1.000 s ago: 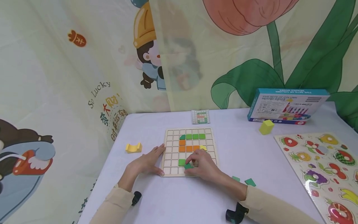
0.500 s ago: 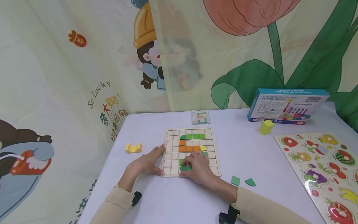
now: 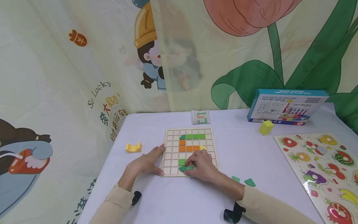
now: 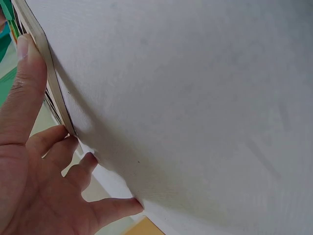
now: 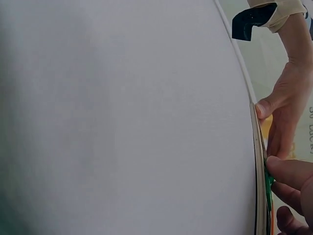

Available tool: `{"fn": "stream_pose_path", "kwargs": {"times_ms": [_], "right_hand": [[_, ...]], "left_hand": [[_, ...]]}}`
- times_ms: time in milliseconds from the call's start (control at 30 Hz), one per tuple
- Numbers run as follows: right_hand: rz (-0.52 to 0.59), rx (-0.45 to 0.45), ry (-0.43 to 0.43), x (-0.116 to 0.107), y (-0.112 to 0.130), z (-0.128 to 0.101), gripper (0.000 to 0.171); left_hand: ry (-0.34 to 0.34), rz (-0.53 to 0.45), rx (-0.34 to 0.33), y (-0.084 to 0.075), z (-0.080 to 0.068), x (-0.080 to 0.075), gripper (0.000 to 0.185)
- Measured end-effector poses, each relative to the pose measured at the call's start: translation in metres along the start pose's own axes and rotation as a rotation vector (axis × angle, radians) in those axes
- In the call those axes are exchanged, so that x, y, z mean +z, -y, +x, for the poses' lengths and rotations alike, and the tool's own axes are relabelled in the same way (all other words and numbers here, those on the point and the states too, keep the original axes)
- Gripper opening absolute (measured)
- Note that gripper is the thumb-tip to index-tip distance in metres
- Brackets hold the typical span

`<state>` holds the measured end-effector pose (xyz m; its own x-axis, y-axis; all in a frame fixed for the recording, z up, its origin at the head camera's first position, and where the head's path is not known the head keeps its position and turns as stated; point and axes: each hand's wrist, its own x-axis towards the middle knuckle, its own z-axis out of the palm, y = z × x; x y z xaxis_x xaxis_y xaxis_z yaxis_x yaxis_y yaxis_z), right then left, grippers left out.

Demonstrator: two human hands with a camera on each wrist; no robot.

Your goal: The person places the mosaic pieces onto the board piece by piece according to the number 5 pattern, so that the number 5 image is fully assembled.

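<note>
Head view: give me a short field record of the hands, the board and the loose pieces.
left hand: rests flat on the white table, fingertips against the left edge of the wooden grid board
right hand: presses a green tile into the board's bottom row
board fill: green, orange and yellow tiles
loose pieces: two green pieces right of the board

right hand (image 3: 202,166) covering grid board (image 3: 170,146) squares, fruit puzzle (image 3: 321,168) cut off
</note>
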<state>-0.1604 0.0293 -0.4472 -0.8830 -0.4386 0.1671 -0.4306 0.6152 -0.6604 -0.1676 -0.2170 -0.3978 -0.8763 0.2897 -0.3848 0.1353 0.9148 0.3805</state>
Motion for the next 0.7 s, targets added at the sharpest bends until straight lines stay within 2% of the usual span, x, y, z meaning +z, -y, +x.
{"fn": "stream_pose_path", "kwargs": {"times_ms": [333,567,700], "right_hand": [[-0.027,-0.017,-0.019,0.0074,0.0074,0.0036,0.021],[-0.072,0.023,-0.028,0.0101,0.0099,0.0045,0.032],[-0.074,0.012,-0.026,0.008,0.0091,0.0029,0.033]], "left_hand": [[0.003,0.004,-0.008,0.0002,0.0006,-0.0008,0.104],[-0.003,0.01,-0.003,0.0007,0.0009,-0.001,0.104],[-0.001,-0.001,-0.008,0.0002,0.0013,0.0002,0.105]]}}
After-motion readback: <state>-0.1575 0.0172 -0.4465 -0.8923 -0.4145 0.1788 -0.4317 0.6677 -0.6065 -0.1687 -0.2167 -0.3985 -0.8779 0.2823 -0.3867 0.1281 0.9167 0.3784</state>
